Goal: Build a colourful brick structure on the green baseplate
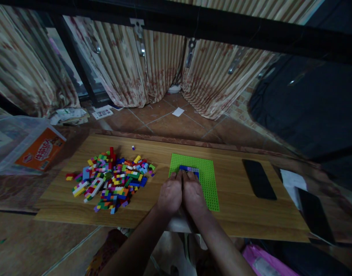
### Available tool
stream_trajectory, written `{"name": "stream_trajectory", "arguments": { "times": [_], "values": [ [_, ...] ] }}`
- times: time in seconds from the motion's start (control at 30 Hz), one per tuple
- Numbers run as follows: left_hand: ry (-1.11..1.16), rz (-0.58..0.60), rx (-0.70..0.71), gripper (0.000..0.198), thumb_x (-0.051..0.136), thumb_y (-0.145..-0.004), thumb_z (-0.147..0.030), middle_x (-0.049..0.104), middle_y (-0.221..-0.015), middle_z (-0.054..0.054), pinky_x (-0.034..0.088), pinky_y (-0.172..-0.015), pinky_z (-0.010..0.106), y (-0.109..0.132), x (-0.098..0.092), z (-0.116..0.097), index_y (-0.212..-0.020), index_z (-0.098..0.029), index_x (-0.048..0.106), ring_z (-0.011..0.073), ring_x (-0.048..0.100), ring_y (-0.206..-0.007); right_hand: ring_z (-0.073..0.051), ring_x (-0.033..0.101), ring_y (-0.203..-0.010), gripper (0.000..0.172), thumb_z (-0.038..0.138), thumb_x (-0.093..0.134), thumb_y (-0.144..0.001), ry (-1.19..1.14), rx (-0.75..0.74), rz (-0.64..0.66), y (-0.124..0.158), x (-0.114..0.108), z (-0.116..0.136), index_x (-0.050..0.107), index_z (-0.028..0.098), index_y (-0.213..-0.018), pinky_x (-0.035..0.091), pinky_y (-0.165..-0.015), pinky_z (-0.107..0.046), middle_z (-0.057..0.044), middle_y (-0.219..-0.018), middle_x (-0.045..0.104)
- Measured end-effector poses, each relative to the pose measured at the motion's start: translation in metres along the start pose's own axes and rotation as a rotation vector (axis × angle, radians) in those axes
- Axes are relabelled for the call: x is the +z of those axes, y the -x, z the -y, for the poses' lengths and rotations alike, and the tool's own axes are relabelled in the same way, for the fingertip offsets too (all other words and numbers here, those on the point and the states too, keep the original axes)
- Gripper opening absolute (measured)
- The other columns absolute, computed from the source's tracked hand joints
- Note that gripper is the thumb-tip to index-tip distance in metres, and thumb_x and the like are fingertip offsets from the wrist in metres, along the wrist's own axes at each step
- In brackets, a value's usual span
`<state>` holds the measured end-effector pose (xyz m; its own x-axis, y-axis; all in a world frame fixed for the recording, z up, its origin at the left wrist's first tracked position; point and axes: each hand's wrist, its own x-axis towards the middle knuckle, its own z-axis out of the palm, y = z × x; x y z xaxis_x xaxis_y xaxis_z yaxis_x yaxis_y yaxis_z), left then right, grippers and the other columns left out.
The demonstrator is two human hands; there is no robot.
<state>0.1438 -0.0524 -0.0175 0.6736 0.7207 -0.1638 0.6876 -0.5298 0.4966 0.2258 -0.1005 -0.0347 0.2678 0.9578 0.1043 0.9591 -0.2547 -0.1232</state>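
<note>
A bright green baseplate (207,172) lies on a low wooden board (245,218). A short row of blue and purple bricks (189,169) sits on its left part. My left hand (170,193) and my right hand (193,193) rest side by side, palms down, on the plate's left edge. Their fingertips press together on that row of bricks. To the left of my hands, a loose pile of many-coloured bricks (109,180) is spread over the board.
A black phone (259,178) lies on the board right of the plate, and a second dark phone (315,214) at the far right. A clear plastic box (23,143) stands at the left. Tiled floor and striped curtains (141,61) lie beyond.
</note>
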Motion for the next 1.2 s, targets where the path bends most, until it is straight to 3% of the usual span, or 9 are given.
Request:
{"name": "stream_trajectory", "arguments": {
  "times": [0.27, 0.5, 0.6, 0.7, 0.8, 0.9, 1.07, 1.2],
  "values": [
    [0.052, 0.012, 0.008, 0.047, 0.034, -0.089, -0.008, 0.061, -0.124, 0.014, 0.05, -0.092, 0.032, 0.0, -0.002, 0.004, -0.132, -0.015, 0.05, 0.0224, 0.063, -0.106, -0.026, 0.058, -0.093, 0.038, 0.0, 0.04, -0.086, 0.069, -0.045, -0.025, 0.001, 0.004, 0.0, 0.064, 0.008, -0.114, 0.047, -0.084, -0.036, -0.017, -0.101, 0.066],
    [0.126, -0.092, 0.074, 0.049, 0.038, -0.085, -0.005, 0.064, -0.12, 0.012, 0.048, -0.096, 0.029, 0.001, 0.006, 0.011, -0.13, -0.017, 0.053, 0.0197, 0.063, -0.106, -0.021, 0.062, -0.092, 0.04, 0.0, 0.037, -0.085, -0.143, -0.001, -0.091, -0.001, 0.006, -0.01, 0.065, 0.011, -0.111, 0.048, -0.086, -0.03, -0.012, -0.098, 0.068],
    [0.156, -0.156, 0.036, 0.044, 0.037, -0.089, -0.009, 0.065, -0.116, 0.013, 0.049, -0.094, 0.031, 0.002, 0.008, 0.017, -0.129, -0.014, 0.054, 0.0202, 0.064, -0.102, -0.017, 0.064, -0.089, 0.042, 0.001, 0.034, -0.084, -0.308, 0.064, -0.194, -0.002, -0.005, -0.028, 0.066, 0.013, -0.109, 0.049, -0.085, -0.027, -0.01, -0.098, 0.069],
    [0.164, -0.226, 0.02, 0.044, 0.035, -0.092, -0.015, 0.063, -0.119, 0.014, 0.05, -0.095, 0.033, 0.007, 0.01, 0.022, -0.133, -0.013, 0.051, 0.0202, 0.064, -0.104, -0.02, 0.065, -0.089, 0.038, 0.01, 0.034, -0.088, -0.386, 0.251, -0.369, -0.002, -0.017, -0.049, 0.066, 0.013, -0.109, 0.049, -0.083, -0.032, -0.012, -0.098, 0.069],
    [0.085, -0.277, 0.099, 0.046, 0.036, -0.092, -0.016, 0.057, -0.131, 0.013, 0.044, -0.105, 0.038, 0.012, 0.015, 0.024, -0.136, -0.016, 0.048, 0.0217, 0.055, -0.121, -0.024, 0.066, -0.089, 0.036, 0.024, 0.039, -0.092, -0.32, 0.431, -0.267, 0.0, -0.018, -0.06, 0.064, 0.011, -0.114, 0.049, -0.082, -0.036, -0.015, -0.104, 0.069],
    [-0.029, -0.256, 0.196, 0.048, 0.039, -0.091, -0.019, 0.049, -0.143, 0.016, 0.036, -0.112, 0.045, 0.015, 0.023, 0.024, -0.137, -0.01, 0.047, 0.0263, 0.042, -0.134, -0.026, 0.066, -0.093, 0.041, 0.034, 0.045, -0.092, -0.297, 0.462, -0.118, 0.003, -0.011, -0.058, 0.059, 0.009, -0.122, 0.048, -0.082, -0.036, -0.017, -0.108, 0.067],
    [-0.148, -0.165, 0.199, 0.054, 0.043, -0.091, -0.026, 0.04, -0.15, 0.015, 0.034, -0.11, 0.05, 0.016, 0.038, 0.021, -0.142, -0.008, 0.042, 0.0305, 0.038, -0.137, -0.027, 0.064, -0.097, 0.039, 0.026, 0.05, -0.089, -0.207, 0.425, -0.081, 0.005, -0.002, -0.04, 0.058, 0.006, -0.121, 0.048, -0.085, -0.036, -0.019, -0.111, 0.063],
    [-0.207, -0.177, 0.184, 0.051, 0.038, -0.093, -0.026, 0.04, -0.15, 0.013, 0.03, -0.112, 0.051, 0.017, 0.04, 0.019, -0.142, -0.012, 0.043, 0.0287, 0.037, -0.138, -0.025, 0.064, -0.092, 0.035, 0.019, 0.046, -0.089, -0.179, 0.416, -0.085, 0.004, 0.001, -0.032, 0.059, 0.008, -0.119, 0.048, -0.081, -0.032, -0.017, -0.108, 0.062]
  ]
}}
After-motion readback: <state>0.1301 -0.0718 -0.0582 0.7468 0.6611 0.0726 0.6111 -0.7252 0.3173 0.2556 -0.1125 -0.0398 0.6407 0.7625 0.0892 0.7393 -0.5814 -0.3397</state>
